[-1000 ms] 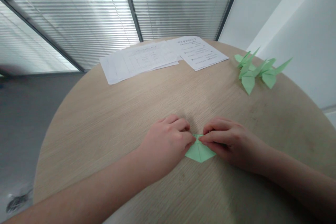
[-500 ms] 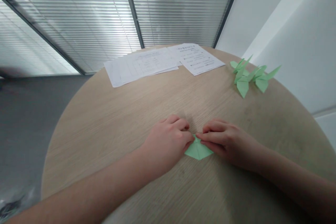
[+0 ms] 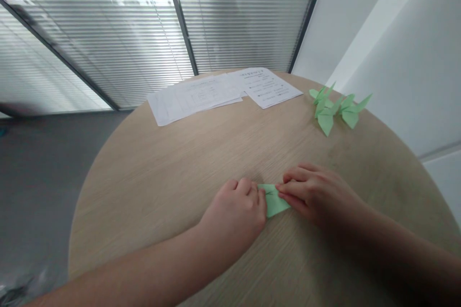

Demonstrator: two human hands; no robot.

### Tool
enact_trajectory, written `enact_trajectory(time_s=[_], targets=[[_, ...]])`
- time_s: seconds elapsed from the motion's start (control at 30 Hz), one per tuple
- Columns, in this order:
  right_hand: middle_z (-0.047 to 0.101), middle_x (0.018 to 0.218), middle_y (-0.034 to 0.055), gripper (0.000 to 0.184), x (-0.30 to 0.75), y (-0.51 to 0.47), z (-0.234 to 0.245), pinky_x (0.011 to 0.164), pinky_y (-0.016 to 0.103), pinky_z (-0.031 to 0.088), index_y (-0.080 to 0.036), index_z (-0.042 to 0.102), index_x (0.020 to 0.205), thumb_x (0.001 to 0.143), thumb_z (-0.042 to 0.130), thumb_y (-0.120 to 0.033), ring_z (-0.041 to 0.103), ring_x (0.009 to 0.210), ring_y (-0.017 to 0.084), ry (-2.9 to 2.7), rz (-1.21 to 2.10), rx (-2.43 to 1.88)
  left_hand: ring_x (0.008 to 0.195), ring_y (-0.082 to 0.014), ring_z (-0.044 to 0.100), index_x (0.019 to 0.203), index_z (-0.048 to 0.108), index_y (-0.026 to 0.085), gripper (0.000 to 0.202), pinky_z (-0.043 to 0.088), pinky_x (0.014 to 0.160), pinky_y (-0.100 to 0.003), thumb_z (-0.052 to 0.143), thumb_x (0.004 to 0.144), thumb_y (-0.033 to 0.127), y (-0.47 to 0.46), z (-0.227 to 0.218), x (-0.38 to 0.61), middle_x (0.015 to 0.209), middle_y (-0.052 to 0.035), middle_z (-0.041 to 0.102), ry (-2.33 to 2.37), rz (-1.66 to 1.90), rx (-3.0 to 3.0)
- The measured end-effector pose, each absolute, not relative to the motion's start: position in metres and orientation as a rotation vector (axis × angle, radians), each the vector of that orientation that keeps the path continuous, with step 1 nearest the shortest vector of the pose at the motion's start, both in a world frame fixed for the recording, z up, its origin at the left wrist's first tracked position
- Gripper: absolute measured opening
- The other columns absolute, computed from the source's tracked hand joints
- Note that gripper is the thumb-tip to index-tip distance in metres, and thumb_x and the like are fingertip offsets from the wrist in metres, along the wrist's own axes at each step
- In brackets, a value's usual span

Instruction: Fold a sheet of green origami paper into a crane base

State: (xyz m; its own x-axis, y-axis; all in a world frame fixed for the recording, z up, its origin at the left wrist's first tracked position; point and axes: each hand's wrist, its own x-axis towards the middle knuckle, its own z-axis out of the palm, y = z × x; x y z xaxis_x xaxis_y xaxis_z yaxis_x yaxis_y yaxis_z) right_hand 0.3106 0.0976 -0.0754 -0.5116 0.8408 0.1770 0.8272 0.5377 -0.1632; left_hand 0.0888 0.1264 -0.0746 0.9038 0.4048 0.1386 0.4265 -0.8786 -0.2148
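Observation:
A small folded piece of green paper (image 3: 275, 202) lies flat on the round wooden table (image 3: 151, 177), between my two hands. My left hand (image 3: 236, 213) covers its left part, fingers curled and pressing down on it. From the right, my right hand (image 3: 317, 194) pinches the paper's upper edge with its fingertips. Only a narrow strip of the paper shows between the hands.
Two finished green paper cranes (image 3: 333, 108) stand at the table's far right near the white wall. Several printed white sheets (image 3: 219, 92) lie at the far edge in front of glass panels with blinds. Grey floor lies to the left.
My left hand has slid down and over the paper's left side, so less of the green shape shows. The camera has tilted a little, shifting cranes and sheets in view.

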Motion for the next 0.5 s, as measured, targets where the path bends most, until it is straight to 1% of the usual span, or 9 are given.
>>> enact_trajectory(time_s=[0.17,0.23,0.3,0.4,0.5], targets=[[0.071,0.078,0.0028,0.015,0.309,0.09,-0.07,0.069,0.037,0.046,-0.022,0.075,0.077,0.09,0.069,-0.018,0.061,0.074,0.023,-2.538,0.0,-1.544,0.073,-0.0254,0.068,0.115,0.073,0.01,0.027,0.051,0.055,-0.035,0.067,0.091,0.019,0.117,-0.073,0.09,0.088,-0.0118,0.076,-0.793,-0.053,-2.793],[0.07,0.078,0.003,0.012,0.307,0.087,-0.069,0.07,0.038,0.046,-0.022,0.075,0.077,0.089,0.071,-0.021,0.062,0.075,0.024,-2.523,-0.019,-1.605,0.073,-0.0259,0.069,0.115,0.073,0.01,0.026,0.051,0.055,-0.035,0.067,0.09,0.016,0.115,-0.07,0.092,0.089,-0.0129,0.076,-0.86,0.023,-2.797],[0.07,0.077,0.0032,0.011,0.306,0.085,-0.068,0.071,0.039,0.046,-0.022,0.075,0.078,0.088,0.073,-0.023,0.062,0.078,0.025,-2.511,-0.028,-1.654,0.074,-0.0264,0.07,0.108,0.074,0.01,0.021,0.052,0.056,-0.035,0.066,0.089,0.014,0.115,-0.065,0.094,0.088,-0.0123,0.076,-0.927,0.097,-2.819],[0.07,0.079,0.0037,0.012,0.306,0.084,-0.069,0.073,0.04,0.046,-0.022,0.075,0.078,0.089,0.072,-0.025,0.063,0.08,0.026,-2.507,-0.035,-1.682,0.073,-0.0275,0.07,0.092,0.073,0.013,0.009,0.051,0.057,-0.037,0.065,0.089,0.011,0.12,-0.055,0.092,0.081,-0.0096,0.075,-1.048,0.178,-2.84],[0.071,0.081,0.0036,0.012,0.306,0.084,-0.07,0.072,0.04,0.045,-0.022,0.075,0.079,0.089,0.071,-0.025,0.063,0.081,0.026,-2.506,-0.036,-1.686,0.073,-0.0289,0.069,0.08,0.069,0.016,0.011,0.05,0.057,-0.037,0.065,0.089,0.012,0.131,-0.044,0.085,0.071,-0.0079,0.072,-1.14,0.211,-2.837]])
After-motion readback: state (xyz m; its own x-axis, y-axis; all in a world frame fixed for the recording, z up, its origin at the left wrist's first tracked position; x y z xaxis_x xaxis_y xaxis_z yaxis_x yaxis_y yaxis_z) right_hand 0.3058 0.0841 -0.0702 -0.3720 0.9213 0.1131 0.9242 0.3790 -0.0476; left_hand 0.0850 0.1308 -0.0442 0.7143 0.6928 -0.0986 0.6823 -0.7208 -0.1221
